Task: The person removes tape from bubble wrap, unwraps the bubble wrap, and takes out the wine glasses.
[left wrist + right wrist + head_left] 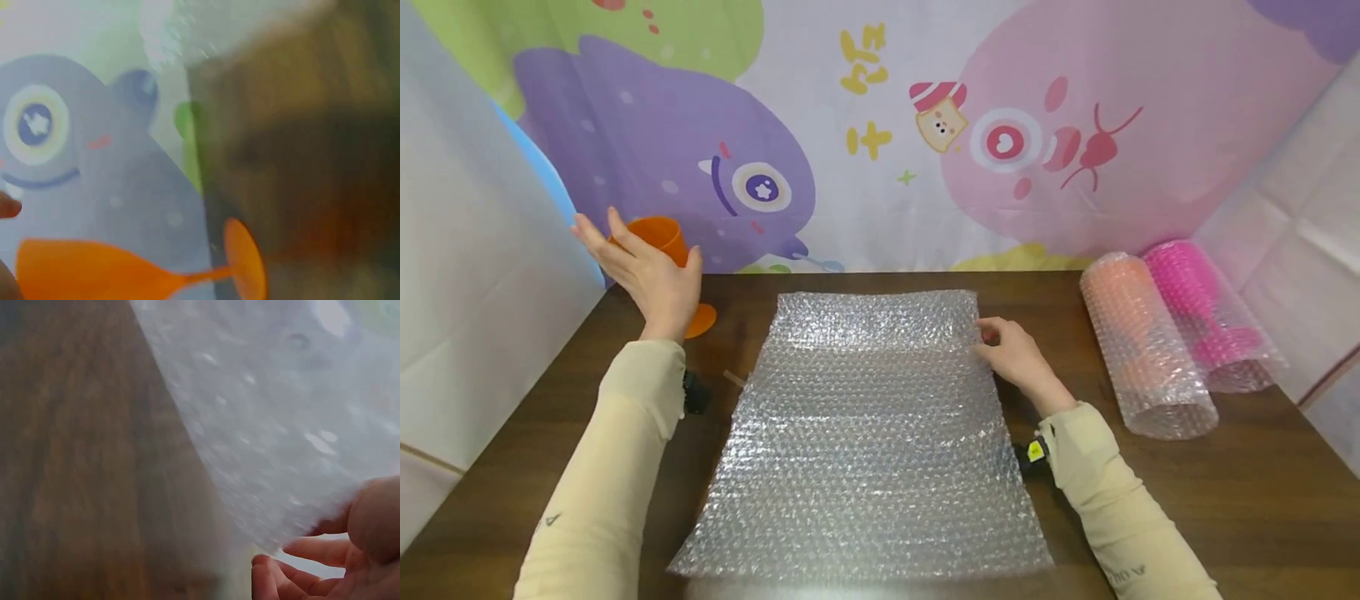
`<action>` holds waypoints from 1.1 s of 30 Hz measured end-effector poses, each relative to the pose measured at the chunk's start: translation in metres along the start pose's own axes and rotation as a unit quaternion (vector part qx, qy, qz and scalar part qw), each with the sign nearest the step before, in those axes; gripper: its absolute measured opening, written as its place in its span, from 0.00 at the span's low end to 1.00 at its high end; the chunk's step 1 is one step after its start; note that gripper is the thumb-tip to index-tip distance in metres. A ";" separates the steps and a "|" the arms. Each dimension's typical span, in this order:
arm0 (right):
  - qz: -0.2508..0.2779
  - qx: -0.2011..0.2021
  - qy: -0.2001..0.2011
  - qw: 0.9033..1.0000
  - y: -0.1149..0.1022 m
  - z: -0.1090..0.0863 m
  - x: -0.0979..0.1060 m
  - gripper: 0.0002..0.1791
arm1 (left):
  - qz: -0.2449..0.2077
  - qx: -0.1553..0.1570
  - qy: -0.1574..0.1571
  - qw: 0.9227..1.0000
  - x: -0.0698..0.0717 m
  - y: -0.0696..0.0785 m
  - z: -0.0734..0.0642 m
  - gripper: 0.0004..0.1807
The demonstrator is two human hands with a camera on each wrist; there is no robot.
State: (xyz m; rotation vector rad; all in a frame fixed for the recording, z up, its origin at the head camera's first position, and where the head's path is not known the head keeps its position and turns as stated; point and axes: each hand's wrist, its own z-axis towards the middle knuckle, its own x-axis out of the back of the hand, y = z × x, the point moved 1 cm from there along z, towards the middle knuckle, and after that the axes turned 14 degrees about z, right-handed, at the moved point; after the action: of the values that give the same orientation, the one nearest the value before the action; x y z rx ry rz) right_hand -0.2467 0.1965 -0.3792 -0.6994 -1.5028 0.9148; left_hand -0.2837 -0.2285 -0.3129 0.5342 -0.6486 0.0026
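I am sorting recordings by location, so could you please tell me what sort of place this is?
Probably an improvised packing corner, though the building cannot be told: a wooden table before a cartoon-printed backdrop, with bubble wrap spread on it and an orange goblet standing nearby.

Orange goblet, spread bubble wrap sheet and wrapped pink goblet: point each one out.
Orange goblet (128, 275), left wrist view, on its bowl.
Spread bubble wrap sheet (872, 442), head view, on its middle.
Wrapped pink goblet (1191, 287), head view, on its bowl.
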 end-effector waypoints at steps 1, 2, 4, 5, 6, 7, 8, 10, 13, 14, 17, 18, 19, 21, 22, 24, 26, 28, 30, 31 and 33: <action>-0.003 0.005 0.004 1.000 -0.001 -0.001 0.002 0.26 | -0.002 -0.003 0.008 1.000 0.001 0.005 0.000 0.48; -0.005 0.007 0.007 1.000 -0.001 -0.002 0.005 0.25 | -0.008 -0.004 0.011 1.000 0.002 0.011 -0.001 0.47; -0.017 0.015 0.013 1.000 -0.003 -0.005 0.012 0.24 | -0.017 -0.004 0.012 1.000 0.004 0.022 -0.002 0.46; -0.023 0.018 0.016 0.999 -0.004 -0.006 0.016 0.23 | -0.024 -0.002 0.010 1.000 0.005 0.028 -0.003 0.46; -0.027 0.022 0.020 0.999 -0.006 -0.007 0.020 0.23 | -0.032 0.002 0.005 0.999 0.005 0.034 -0.003 0.46; -0.035 0.026 0.025 0.999 -0.008 -0.009 0.025 0.22 | -0.041 0.006 -0.002 0.999 0.006 0.039 -0.004 0.46; -0.039 0.028 0.029 0.998 -0.010 -0.010 0.029 0.22 | -0.051 0.011 -0.009 0.999 0.006 0.045 -0.005 0.46; -0.046 0.029 0.037 0.998 -0.014 -0.013 0.039 0.22 | -0.073 0.021 -0.023 0.997 0.007 0.055 -0.007 0.46; -0.051 0.040 0.053 0.996 -0.021 -0.016 0.055 0.22 | -0.108 0.034 -0.046 0.993 0.008 0.069 -0.010 0.47; -0.051 0.047 0.059 0.996 -0.022 -0.016 0.060 0.21 | -0.116 0.037 -0.051 0.991 0.008 0.073 -0.010 0.47; -0.041 0.080 0.072 0.993 -0.025 -0.016 0.073 0.21 | -0.135 0.030 -0.050 0.989 0.009 0.084 -0.013 0.45; -0.037 0.089 0.075 0.993 -0.025 -0.016 0.078 0.20 | -0.140 0.026 -0.049 0.989 0.009 0.087 -0.014 0.44; -0.035 0.095 0.079 0.992 -0.025 -0.017 0.082 0.20 | -0.142 0.021 -0.045 0.989 0.010 0.091 -0.016 0.43; -0.048 0.108 0.094 0.988 -0.025 -0.017 0.090 0.20 | -0.148 0.012 -0.046 0.988 0.010 0.097 -0.020 0.42; -0.061 0.112 0.103 0.986 -0.025 -0.018 0.094 0.20 | -0.151 0.009 -0.049 0.987 0.010 0.100 -0.022 0.42; -0.086 0.120 0.116 0.982 -0.025 -0.019 0.103 0.19 | -0.163 0.009 -0.060 0.985 0.009 0.105 -0.026 0.42; -0.106 0.128 0.127 0.978 -0.025 -0.021 0.110 0.19 | -0.171 0.010 -0.074 0.982 0.008 0.110 -0.031 0.42; -0.108 0.122 0.124 0.979 -0.025 -0.023 0.117 0.20 | -0.180 0.010 -0.085 0.980 0.007 0.114 -0.034 0.43; -0.106 0.111 0.121 0.981 -0.024 -0.025 0.123 0.21 | -0.187 0.011 -0.100 0.977 0.006 0.118 -0.038 0.43; -0.105 0.100 0.120 0.982 -0.024 -0.026 0.126 0.22 | -0.186 0.011 -0.107 0.977 0.005 0.120 -0.040 0.43; -0.111 0.086 0.119 0.983 -0.021 -0.027 0.132 0.25 | -0.189 0.014 -0.124 0.974 0.004 0.123 -0.045 0.43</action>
State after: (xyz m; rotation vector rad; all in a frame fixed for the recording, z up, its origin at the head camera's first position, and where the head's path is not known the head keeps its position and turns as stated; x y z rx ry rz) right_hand -0.2365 0.3014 -0.2926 -0.4861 -1.2444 0.7521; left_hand -0.2748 -0.1019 -0.2824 0.6847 -0.7828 -0.4201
